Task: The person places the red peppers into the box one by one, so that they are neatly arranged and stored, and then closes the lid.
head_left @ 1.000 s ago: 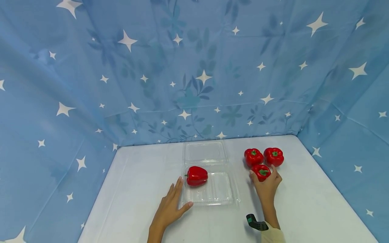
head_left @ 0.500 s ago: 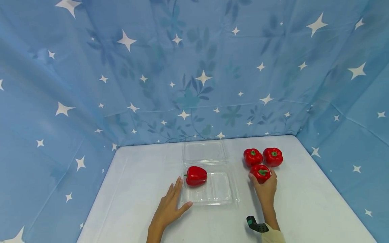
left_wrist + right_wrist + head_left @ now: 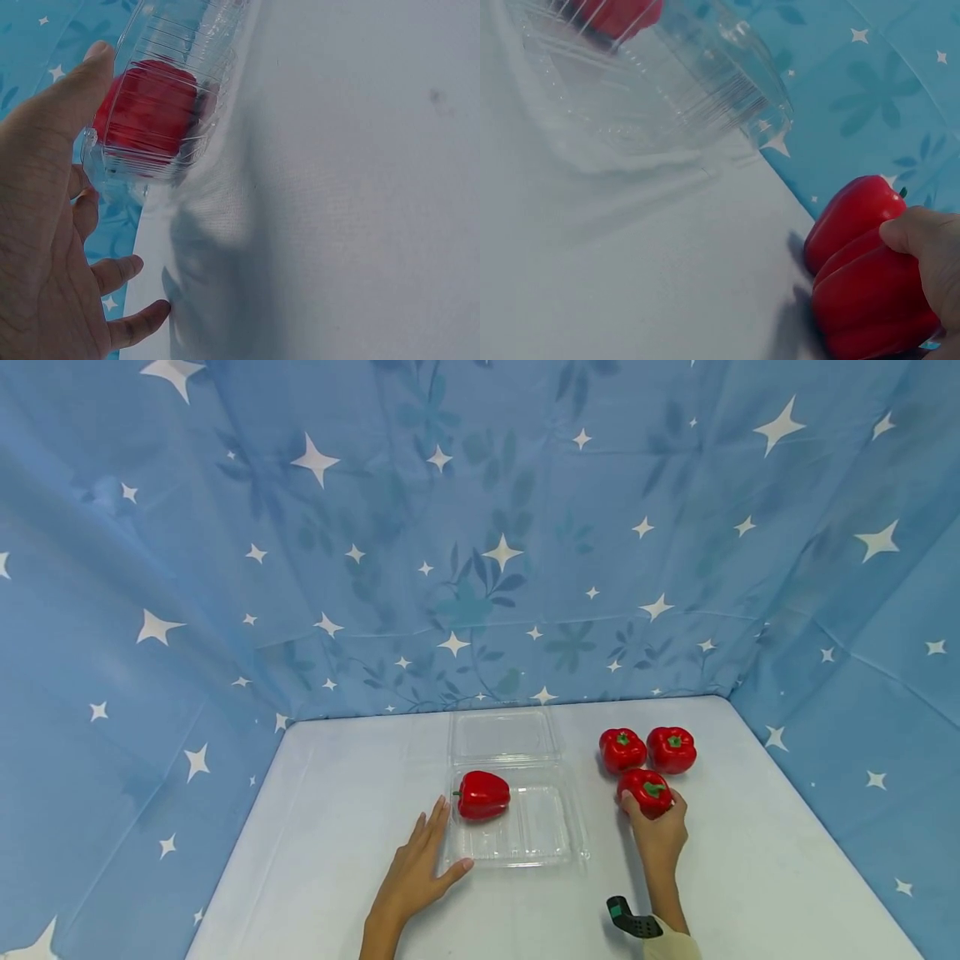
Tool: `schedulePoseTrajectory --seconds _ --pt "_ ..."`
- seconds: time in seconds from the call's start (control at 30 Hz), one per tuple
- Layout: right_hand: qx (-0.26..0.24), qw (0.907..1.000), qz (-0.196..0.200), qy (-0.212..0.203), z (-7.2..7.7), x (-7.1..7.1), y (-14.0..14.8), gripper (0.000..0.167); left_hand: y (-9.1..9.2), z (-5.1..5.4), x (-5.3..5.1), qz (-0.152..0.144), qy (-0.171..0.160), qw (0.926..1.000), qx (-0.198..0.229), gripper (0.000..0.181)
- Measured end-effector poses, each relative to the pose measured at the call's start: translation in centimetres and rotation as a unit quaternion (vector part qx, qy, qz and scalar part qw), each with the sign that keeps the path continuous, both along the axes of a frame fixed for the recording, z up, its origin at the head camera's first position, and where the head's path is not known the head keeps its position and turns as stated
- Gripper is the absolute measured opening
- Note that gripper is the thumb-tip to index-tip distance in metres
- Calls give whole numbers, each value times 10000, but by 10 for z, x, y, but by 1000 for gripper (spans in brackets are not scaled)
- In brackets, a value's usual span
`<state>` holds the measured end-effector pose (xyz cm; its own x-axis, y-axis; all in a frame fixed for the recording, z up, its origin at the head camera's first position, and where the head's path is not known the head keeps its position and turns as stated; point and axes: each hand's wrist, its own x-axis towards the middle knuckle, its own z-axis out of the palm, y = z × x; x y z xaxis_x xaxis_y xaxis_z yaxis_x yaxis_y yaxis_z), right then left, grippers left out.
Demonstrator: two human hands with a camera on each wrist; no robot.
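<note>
A clear plastic container (image 3: 551, 827) lies with its lid (image 3: 502, 732) folded back, and a red bell pepper (image 3: 483, 796) rests on its side in the left half. At the container's left front corner is my left hand (image 3: 415, 872), fingers extended and thumb spread; the left wrist view shows that hand (image 3: 56, 202) beside the clear wall (image 3: 161, 97). On the right, my right hand (image 3: 658, 839) grips the nearest red pepper (image 3: 643, 792) between thumb and fingers. In the right wrist view its thumb lies over the gripped pepper (image 3: 874, 300).
Two more red peppers, one at the left (image 3: 622, 750) and one at the right (image 3: 672, 750), stand just behind the gripped one. White cloth (image 3: 337, 793) covers the table, and a blue star-patterned curtain (image 3: 480, 527) hangs behind and at both sides.
The pepper at my right hand has tilted, its stem shifting slightly to the right, and the fingers have closed around it. My left hand and the container look nearly unchanged.
</note>
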<state>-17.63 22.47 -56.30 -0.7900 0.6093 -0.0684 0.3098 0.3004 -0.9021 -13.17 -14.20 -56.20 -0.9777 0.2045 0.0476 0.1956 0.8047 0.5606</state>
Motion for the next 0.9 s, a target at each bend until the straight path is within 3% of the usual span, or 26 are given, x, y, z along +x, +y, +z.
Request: schedulePoseTrajectory --seconds 0.2,0.37,0.67,0.9 --pt "-399 9969 -326 601 4 4 -1 85 1 1 0 54 -94 9999 -36 90" --pt "-822 9909 -378 1001 12 5 -2 84 2 2 0 82 -136 9999 -39 90" --pt "-1609 9764 -52 1441 26 4 -5 83 2 3 1 87 -152 9998 -14 90" --pt "-2336 9586 305 1598 30 4 -11 65 1 0 0 58 -125 9999 -28 91"
